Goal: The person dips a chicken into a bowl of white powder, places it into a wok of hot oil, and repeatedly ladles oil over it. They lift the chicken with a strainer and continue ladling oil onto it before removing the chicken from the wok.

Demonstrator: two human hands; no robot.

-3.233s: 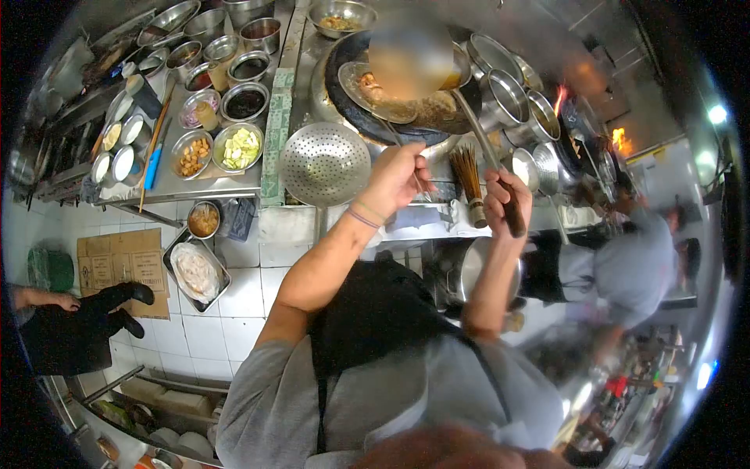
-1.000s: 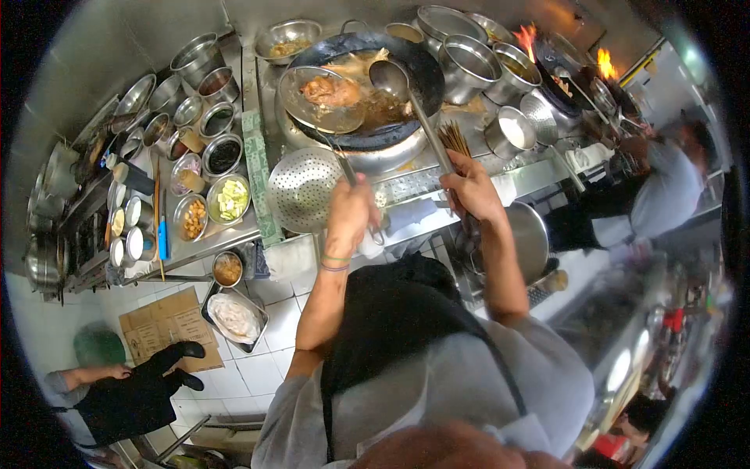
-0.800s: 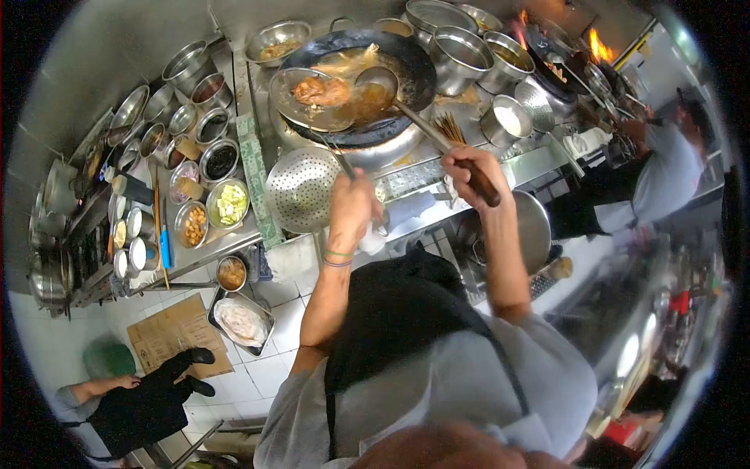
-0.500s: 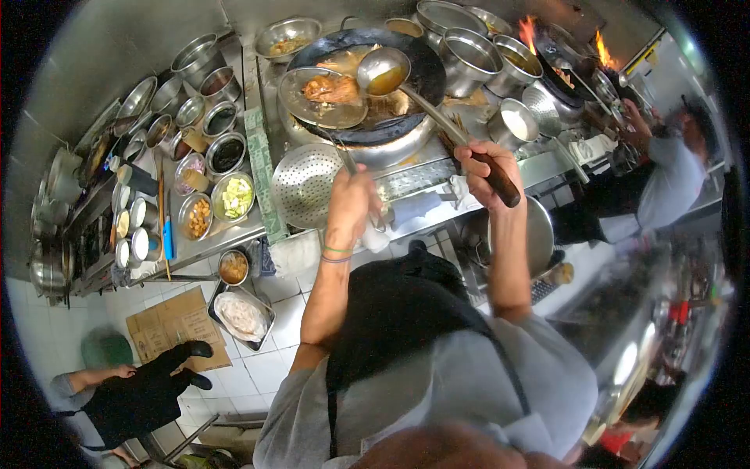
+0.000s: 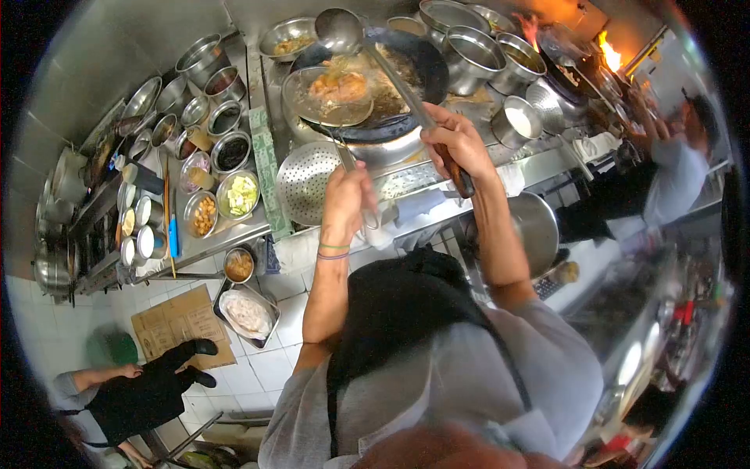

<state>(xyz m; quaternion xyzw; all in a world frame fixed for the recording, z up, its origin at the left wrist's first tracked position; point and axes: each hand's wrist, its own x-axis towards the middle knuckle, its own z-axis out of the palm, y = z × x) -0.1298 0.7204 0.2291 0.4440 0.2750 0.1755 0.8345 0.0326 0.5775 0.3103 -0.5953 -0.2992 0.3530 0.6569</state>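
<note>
My left hand (image 5: 345, 195) is closed around the handle of a wire strainer (image 5: 295, 113), held over the near left side of a black wok (image 5: 428, 74). A browned, orange piece of food (image 5: 344, 84) lies in the strainer, blurred by pale liquid or steam. In my right hand (image 5: 461, 144) is the wooden handle of a long ladle (image 5: 341, 33). The ladle's bowl is tilted above the wok's far left rim, beyond the food. Below the strainer, a perforated metal skimmer (image 5: 293, 176) rests on the counter beside my left hand.
Bowls of chopped greens (image 5: 237, 195) and nuts (image 5: 201, 216) stand left among several containers. Metal pots (image 5: 473, 66) crowd the wok's right. Flames (image 5: 609, 53) rise near a co-worker (image 5: 676, 172) at right. Another person (image 5: 133, 402) is lower left, near a flattened cardboard sheet (image 5: 176, 324).
My right hand has moved up and left. The ladle bowl, earlier holding yellowish liquid over the wok's middle, has swung to the far left and tipped. The strainer stays nearly in place.
</note>
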